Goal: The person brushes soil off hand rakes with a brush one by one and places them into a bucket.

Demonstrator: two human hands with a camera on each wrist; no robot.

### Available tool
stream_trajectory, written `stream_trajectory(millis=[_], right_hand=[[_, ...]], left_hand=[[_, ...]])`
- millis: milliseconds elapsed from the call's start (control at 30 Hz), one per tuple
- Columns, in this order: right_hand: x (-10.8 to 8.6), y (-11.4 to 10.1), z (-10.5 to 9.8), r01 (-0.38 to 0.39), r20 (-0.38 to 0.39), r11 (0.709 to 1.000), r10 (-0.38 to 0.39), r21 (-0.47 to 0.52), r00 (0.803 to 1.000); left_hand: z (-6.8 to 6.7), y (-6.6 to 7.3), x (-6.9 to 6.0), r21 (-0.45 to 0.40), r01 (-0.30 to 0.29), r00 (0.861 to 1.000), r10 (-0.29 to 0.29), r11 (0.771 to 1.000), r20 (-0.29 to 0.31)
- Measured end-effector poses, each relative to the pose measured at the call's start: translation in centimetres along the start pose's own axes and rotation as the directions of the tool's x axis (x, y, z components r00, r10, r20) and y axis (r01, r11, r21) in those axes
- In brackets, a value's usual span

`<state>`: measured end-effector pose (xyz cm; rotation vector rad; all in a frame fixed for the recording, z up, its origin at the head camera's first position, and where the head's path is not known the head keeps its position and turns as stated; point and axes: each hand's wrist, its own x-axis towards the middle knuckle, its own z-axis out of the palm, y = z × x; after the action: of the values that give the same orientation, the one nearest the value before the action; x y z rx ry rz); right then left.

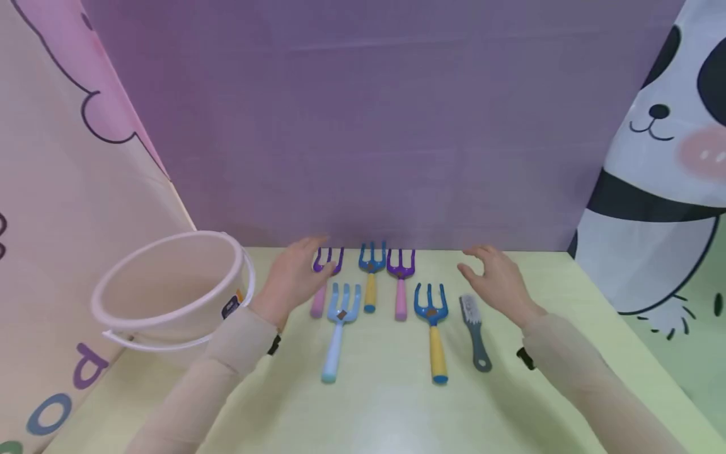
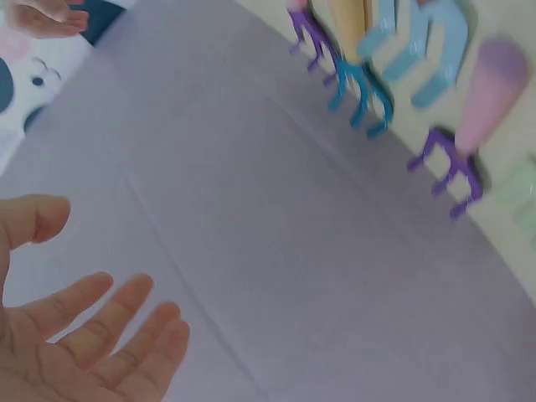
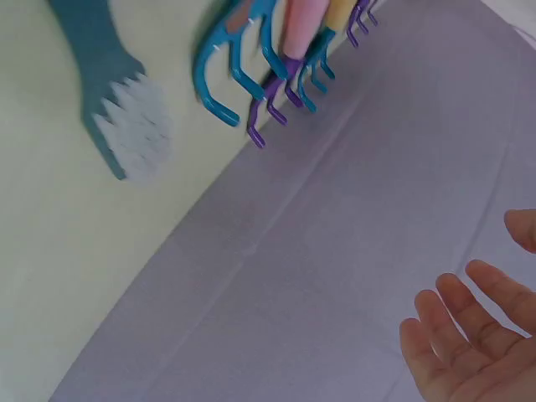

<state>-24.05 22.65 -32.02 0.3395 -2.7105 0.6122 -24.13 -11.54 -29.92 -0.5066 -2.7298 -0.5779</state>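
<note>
My left hand (image 1: 297,274) hovers with relaxed, spread fingers by a purple-tined hand rake with a pink handle (image 1: 319,301). Over the table's right part, my right hand (image 1: 499,280) is likewise loose, holding nothing, nearest a grey brush (image 1: 475,334) with white bristles. Between the hands lie a light blue rake (image 1: 333,350), a blue rake with a yellow handle (image 1: 370,290), a second purple and pink rake (image 1: 401,296), and a nearer blue and yellow rake (image 1: 437,347). The right wrist view shows the brush bristles (image 3: 138,126) close up.
A pale pink bucket (image 1: 170,334) with a white handle stands at the table's left. The tools lie on a pale yellow-green table (image 1: 386,416). Behind it hangs a purple cloth (image 1: 368,126). A panda print (image 1: 652,252) covers the right side, and a printed sheet (image 1: 68,208) the left.
</note>
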Motion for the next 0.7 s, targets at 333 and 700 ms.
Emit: stream_trajectory(millis=[333, 700], right_hand=[[-2.5, 2.0, 0.6, -0.052, 0.097, 0.998, 0.054, -0.017, 0.994], [-3.2, 5.3, 3.3, -0.309, 0.435, 0.948, 0.311, -0.077, 0.845]], left_hand=[[2.8, 0.8, -3.1, -0.050, -0.045, 0.995, 0.049, 0.998, 0.088], [4.1, 0.0, -3.9, 0.007, -0.025, 0.989, 0.024, 1.000, 0.147]])
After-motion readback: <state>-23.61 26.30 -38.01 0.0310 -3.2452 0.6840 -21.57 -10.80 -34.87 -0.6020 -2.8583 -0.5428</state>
